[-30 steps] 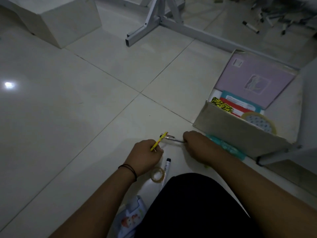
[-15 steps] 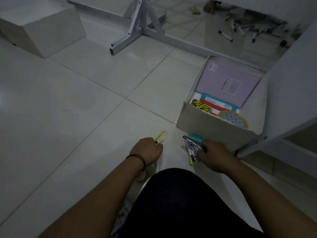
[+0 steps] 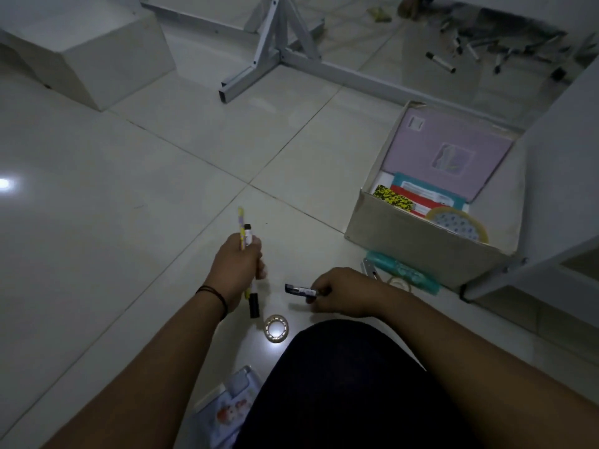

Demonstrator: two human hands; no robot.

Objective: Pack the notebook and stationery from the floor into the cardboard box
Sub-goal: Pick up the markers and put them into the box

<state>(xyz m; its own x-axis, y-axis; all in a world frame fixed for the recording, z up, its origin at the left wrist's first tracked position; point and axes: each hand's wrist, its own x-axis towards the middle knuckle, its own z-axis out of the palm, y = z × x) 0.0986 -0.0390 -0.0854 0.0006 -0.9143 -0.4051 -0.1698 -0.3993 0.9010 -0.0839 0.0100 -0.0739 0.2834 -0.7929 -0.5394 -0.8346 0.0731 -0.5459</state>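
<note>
Cardboard box (image 3: 421,247) stands open on the tiled floor (image 3: 129,205) at right, holding a lilac notebook (image 3: 447,150), coloured booklets and a patterned tape roll (image 3: 458,223). Left hand (image 3: 238,264) is closed around a yellow pencil (image 3: 241,231) and a black-capped marker (image 3: 253,303), both roughly upright. Right hand (image 3: 343,291) pinches a dark pen (image 3: 299,290) just above the floor; what else it grips, if anything, is hidden. Small clear tape ring (image 3: 276,328) lies between the hands. Teal pouch (image 3: 405,270) lies against the box front. Illustrated booklet (image 3: 227,406) lies beside the knee.
</note>
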